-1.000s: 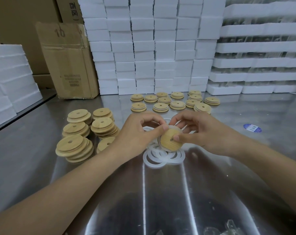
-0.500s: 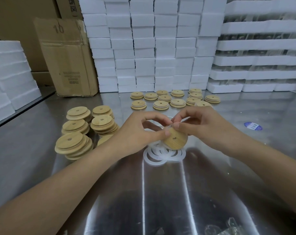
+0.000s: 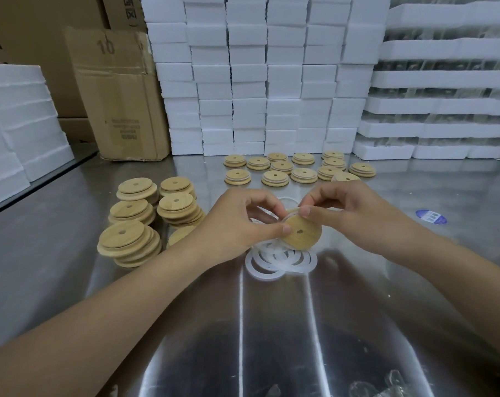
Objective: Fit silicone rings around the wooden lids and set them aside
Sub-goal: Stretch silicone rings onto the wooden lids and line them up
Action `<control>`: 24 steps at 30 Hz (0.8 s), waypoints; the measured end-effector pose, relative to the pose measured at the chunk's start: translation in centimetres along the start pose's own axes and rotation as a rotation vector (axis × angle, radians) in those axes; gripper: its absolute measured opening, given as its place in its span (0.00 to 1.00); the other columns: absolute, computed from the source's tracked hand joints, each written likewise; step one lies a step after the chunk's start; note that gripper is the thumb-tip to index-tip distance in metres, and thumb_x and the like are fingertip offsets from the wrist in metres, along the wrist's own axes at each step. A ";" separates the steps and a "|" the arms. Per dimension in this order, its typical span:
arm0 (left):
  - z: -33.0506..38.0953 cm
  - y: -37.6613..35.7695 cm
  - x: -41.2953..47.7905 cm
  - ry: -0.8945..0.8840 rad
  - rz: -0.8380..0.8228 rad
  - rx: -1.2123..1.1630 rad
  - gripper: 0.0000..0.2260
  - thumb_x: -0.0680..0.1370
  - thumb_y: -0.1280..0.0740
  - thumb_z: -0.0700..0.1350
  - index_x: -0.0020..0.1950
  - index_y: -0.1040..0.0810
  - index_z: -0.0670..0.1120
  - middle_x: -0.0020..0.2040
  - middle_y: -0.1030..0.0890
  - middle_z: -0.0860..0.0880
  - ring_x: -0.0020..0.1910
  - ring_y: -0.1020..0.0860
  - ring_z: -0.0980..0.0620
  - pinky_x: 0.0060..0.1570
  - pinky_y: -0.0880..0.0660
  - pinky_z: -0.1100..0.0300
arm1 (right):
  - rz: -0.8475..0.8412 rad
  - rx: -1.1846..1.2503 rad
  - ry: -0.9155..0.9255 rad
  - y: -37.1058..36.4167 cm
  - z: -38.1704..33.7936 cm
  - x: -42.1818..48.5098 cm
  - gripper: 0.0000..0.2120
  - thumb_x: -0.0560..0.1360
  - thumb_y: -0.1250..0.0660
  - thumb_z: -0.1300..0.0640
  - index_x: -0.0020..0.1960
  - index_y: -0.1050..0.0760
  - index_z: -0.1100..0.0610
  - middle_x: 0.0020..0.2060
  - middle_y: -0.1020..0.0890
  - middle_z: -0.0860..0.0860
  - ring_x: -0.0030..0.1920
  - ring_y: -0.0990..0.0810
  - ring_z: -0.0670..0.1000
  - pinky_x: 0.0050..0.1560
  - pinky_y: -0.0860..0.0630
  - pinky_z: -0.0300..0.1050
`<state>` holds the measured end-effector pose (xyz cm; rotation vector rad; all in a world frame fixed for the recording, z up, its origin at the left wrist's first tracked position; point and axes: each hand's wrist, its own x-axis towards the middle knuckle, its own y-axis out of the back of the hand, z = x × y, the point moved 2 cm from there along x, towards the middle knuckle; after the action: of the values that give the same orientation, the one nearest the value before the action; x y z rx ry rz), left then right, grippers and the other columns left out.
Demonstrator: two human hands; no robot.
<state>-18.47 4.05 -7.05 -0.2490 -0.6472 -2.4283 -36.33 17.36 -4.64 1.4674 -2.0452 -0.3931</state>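
A round wooden lid (image 3: 302,234) with a small centre hole is held tilted above the table's middle. My left hand (image 3: 237,222) pinches its left edge with the thumb on its face. My right hand (image 3: 349,210) grips its upper edge, where a white silicone ring (image 3: 290,216) shows along the rim. Under the lid lies a heap of loose white silicone rings (image 3: 280,260). Bare wooden lids stand in stacks (image 3: 128,242) to the left. Ringed lids (image 3: 300,169) lie in rows at the back.
The table (image 3: 56,253) is shiny steel. White foam blocks (image 3: 266,81) are stacked behind it, foam trays (image 3: 443,110) at the right, more foam (image 3: 16,124) at the left. A cardboard box (image 3: 119,96) stands back left. A blue sticker (image 3: 431,216) lies at the right.
Both hands have lifted the lid slightly up and to the right, and it has turned so its flat face shows more. My right fingers have shifted to its upper rim.
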 end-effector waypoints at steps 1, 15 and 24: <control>0.0 0.0 0.0 0.007 0.005 -0.003 0.07 0.74 0.18 0.38 0.46 0.14 0.47 0.41 0.11 0.53 0.37 0.14 0.61 0.34 0.26 0.73 | -0.022 0.005 -0.032 0.3 -0.1 0.0 0.06 0.80 0.28 0.56 0.46 0.16 0.56 0.45 0.13 0.53 0.45 0.18 0.43 0.49 0.23 0.36; -0.8 0.4 0.2 0.060 0.033 -0.009 0.06 0.72 0.16 0.44 0.43 0.12 0.46 0.41 0.11 0.48 0.43 0.11 0.51 0.44 0.16 0.63 | -0.158 -0.133 -0.130 2.3 0.1 -0.4 0.04 0.77 0.24 0.53 0.44 0.15 0.51 0.42 0.12 0.45 0.44 0.16 0.45 0.50 0.25 0.42; -1.3 0.4 0.3 0.094 0.078 0.178 0.01 0.79 0.22 0.48 0.49 0.11 0.54 0.46 0.11 0.57 0.47 0.13 0.58 0.46 0.19 0.62 | -0.002 0.079 -0.255 3.1 2.8 0.4 0.09 0.76 0.24 0.59 0.50 0.24 0.57 0.41 0.13 0.54 0.41 0.12 0.52 0.45 0.25 0.47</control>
<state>-18.46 2.96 -7.93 -0.0857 -0.7909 -2.2771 -40.53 17.79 -5.02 1.5326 -2.2811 -0.5288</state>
